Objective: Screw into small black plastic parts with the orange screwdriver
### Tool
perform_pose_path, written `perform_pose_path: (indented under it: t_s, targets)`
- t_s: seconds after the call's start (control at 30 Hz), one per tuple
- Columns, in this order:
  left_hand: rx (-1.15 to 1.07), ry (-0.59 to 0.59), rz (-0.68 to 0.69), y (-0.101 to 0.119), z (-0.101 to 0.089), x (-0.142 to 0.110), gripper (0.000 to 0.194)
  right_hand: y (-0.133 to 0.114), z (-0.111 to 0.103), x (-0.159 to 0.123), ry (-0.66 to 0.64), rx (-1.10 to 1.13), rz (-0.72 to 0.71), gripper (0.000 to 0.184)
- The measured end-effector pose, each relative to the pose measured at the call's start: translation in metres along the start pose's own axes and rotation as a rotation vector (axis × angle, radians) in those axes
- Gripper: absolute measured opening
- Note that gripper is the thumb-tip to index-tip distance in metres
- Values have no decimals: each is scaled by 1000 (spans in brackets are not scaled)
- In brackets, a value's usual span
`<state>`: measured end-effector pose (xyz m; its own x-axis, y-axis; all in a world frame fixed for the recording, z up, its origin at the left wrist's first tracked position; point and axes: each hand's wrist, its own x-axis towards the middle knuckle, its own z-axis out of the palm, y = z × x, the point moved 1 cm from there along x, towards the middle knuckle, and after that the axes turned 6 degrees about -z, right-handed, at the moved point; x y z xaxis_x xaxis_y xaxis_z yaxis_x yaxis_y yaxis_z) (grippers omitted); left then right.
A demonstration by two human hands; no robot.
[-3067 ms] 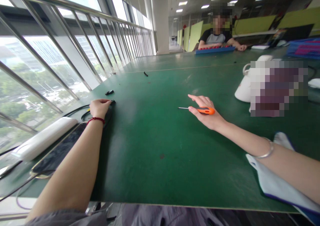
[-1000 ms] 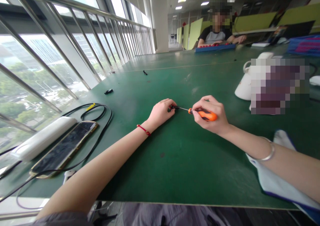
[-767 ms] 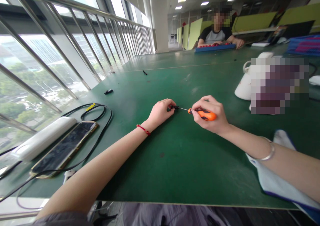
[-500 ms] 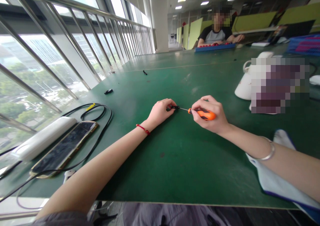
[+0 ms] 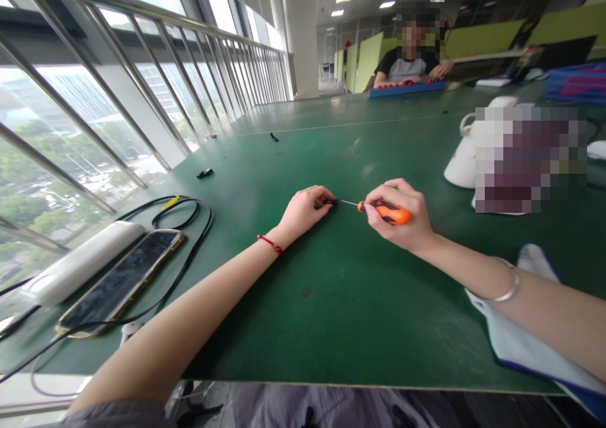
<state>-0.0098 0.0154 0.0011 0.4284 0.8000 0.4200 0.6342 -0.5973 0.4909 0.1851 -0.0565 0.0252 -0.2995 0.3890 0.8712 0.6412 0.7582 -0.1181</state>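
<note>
My left hand (image 5: 307,208) pinches a small black part (image 5: 332,202) just above the green table; its exact kind is too small to make out. In my right hand (image 5: 402,210) is a screwdriver (image 5: 395,214) with an orange and black handle, my fingers closed round it. The thin metal shaft points left, and its tip is at or very near the black part; I cannot tell whether it touches. Some of the part is hidden by my left fingers.
At left lie a smartphone (image 5: 124,279), a white power strip (image 5: 89,261) and a looped black cable (image 5: 208,216). Small black pieces (image 5: 205,173) rest farther back. A white cup (image 5: 461,163) and a pale cloth (image 5: 511,336) are at right. Another person (image 5: 409,68) sits across the table (image 5: 303,327).
The screwdriver and my right hand have shifted slightly to the right and up. My left hand stays in place with the small black part.
</note>
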Motion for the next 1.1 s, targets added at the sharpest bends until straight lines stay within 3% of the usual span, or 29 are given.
perform_pose_path:
  t_s: [0.47, 0.63, 0.83, 1.1]
  targets:
    - [-37, -13, 7, -2, 0, 1, 12, 0, 0, 1, -36, 3, 17, 11]
    - [-77, -25, -38, -2, 0, 1, 13, -1, -1, 1, 11, 20, -46, 11]
    - [-120, -29, -75, -1, -1, 1, 13, -1, 1, 1, -32, 34, -72, 10]
    - [-140, -23, -65, 0, -1, 0, 19, 0, 1, 0, 38, 25, -125, 11]
